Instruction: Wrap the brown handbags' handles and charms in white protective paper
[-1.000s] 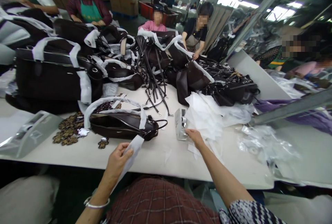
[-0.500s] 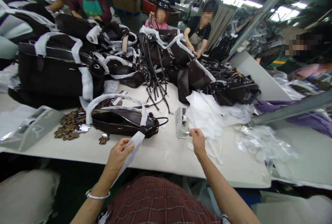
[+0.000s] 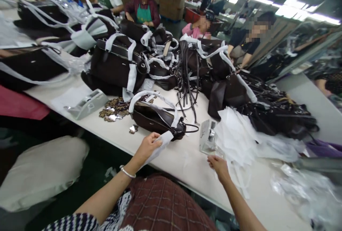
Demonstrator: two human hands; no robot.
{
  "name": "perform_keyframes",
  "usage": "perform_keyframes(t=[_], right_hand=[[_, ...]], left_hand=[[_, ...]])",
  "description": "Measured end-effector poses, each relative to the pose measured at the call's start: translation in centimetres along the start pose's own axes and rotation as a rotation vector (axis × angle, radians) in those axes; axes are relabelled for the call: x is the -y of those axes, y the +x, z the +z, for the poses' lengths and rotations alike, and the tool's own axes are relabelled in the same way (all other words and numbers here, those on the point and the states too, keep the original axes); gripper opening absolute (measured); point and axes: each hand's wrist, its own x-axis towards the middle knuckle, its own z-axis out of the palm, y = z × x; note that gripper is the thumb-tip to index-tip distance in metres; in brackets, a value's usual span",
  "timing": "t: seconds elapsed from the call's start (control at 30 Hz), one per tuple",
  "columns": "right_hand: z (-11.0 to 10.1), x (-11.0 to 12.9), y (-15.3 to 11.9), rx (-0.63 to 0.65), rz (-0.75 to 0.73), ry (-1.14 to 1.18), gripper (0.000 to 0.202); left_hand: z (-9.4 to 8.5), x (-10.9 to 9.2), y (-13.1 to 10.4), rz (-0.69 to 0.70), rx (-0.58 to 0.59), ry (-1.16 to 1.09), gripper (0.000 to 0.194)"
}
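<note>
My left hand (image 3: 147, 148) pinches a strip of white wrapping paper (image 3: 165, 140) between thumb and fingers. The strip's upper end lies by the near right end of a dark brown handbag (image 3: 146, 117), whose top is open and whose handle is wrapped in white. At the front of a pale tape dispenser (image 3: 205, 139), my right hand (image 3: 219, 167) has its fingertips pressed together. Anything between them is too small to make out. A stack of white paper sheets (image 3: 235, 134) lies just right of the dispenser.
Flower-shaped patterned tags (image 3: 114, 109) lie left of the handbag, near a second tape dispenser (image 3: 89, 104). Wrapped brown bags (image 3: 114, 67) and dark straps (image 3: 184, 67) are heaped behind. Clear plastic bags (image 3: 307, 191) lie at the right. Several co-workers stand across the table.
The view has swung left, so the table things sit farther right and the scene is tilted. My left hand still holds the paper strip; my right hand stays by the dispenser's front.
</note>
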Motion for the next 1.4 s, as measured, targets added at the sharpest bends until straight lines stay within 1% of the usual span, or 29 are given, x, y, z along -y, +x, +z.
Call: perform_keyframes(t=[0.03, 0.07, 0.1, 0.17, 0.2, 0.23, 0.27, 0.33, 0.4, 0.47, 0.57, 0.6, 0.7, 0.73, 0.77, 0.87, 0.97, 1.03, 1.17, 1.27, 1.33, 1.4], right_hand=[[0.3, 1.9, -1.2, 0.096, -0.046, 0.117, 0.026], [0.9, 4.3, -2.6, 0.204, -0.110, 0.234, 0.030], [1.5, 6.8, -4.0, 0.282, -0.167, 0.313, 0.033], [3.2, 12.0, -6.5, 0.434, -0.264, 0.428, 0.035], [4.0, 14.3, -7.4, 0.505, -0.298, 0.473, 0.042], [4.9, 16.1, -8.1, 0.543, -0.323, 0.497, 0.045], [5.8, 17.5, -8.5, 0.561, -0.343, 0.503, 0.043], [7.4, 18.8, -8.5, 0.531, -0.364, 0.453, 0.032], [8.6, 18.8, -8.0, 0.464, -0.364, 0.354, 0.024], [9.4, 18.4, -7.4, 0.413, -0.345, 0.272, 0.022], [10.0, 18.3, -6.9, 0.390, -0.296, 0.230, 0.020], [10.1, 18.5, -6.8, 0.388, -0.279, 0.225, 0.020], [10.2, 19.1, -6.7, 0.389, -0.241, 0.199, 0.020], [10.2, 19.3, -6.6, 0.391, -0.232, 0.189, 0.019], [10.3, 19.4, -6.5, 0.394, -0.226, 0.182, 0.019], [10.4, 19.4, -6.3, 0.401, -0.203, 0.169, 0.019], [10.5, 19.4, -6.5, 0.393, -0.180, 0.130, 0.019], [10.4, 19.4, -6.8, 0.371, -0.197, 0.060, 0.018], [10.0, 19.7, -7.4, 0.219, -0.361, -0.226, 0.020], [9.6, 19.6, -7.5, 0.141, -0.402, -0.389, 0.024], [9.4, 19.1, -7.3, 0.109, -0.388, -0.417, 0.032], [9.5, 17.9, -7.0, 0.127, -0.338, -0.349, 0.040]], left_hand=[[-0.1, 0.1, 0.0, 0.006, 0.004, 0.003, 0.035], [-0.2, 0.3, 0.1, 0.014, 0.002, 0.010, 0.033], [-0.2, 0.3, 0.1, 0.022, 0.000, 0.024, 0.032], [-0.3, 0.3, 0.1, 0.046, -0.003, 0.062, 0.029], [-0.3, 0.2, 0.1, 0.061, -0.005, 0.084, 0.028], [-0.3, 0.1, 0.1, 0.078, -0.009, 0.109, 0.026], [-0.3, -0.1, 0.1, 0.094, -0.017, 0.137, 0.025], [-0.2, -0.4, 0.0, 0.124, -0.038, 0.188, 0.021], [-0.2, -0.5, -0.1, 0.146, -0.058, 0.227, 0.018], [-0.2, -0.4, -0.1, 0.167, -0.076, 0.259, 0.014], [-0.2, -0.3, -0.3, 0.191, -0.101, 0.330, 0.011], [-0.2, -0.4, -0.4, 0.200, -0.109, 0.350, 0.015], [-0.3, -0.4, -0.6, 0.245, -0.114, 0.401, 0.037], [-0.3, -0.4, -0.6, 0.267, -0.105, 0.427, 0.042], [-0.3, -0.4, -0.7, 0.288, -0.091, 0.460, 0.042], [-0.4, -0.1, -0.5, 0.328, -0.071, 0.529, 0.034], [-0.5, 0.4, -0.1, 0.310, -0.083, 0.478, 0.031], [-0.4, 0.7, 0.1, 0.282, -0.089, 0.413, 0.028], [-0.2, 1.4, 0.1, 0.240, -0.104, 0.308, 0.026], [-0.1, 1.5, -0.1, 0.246, -0.120, 0.296, 0.026], [-0.1, 1.3, -0.1, 0.251, -0.133, 0.282, 0.026], [-0.2, 1.2, 0.0, 0.246, -0.145, 0.242, 0.026]])
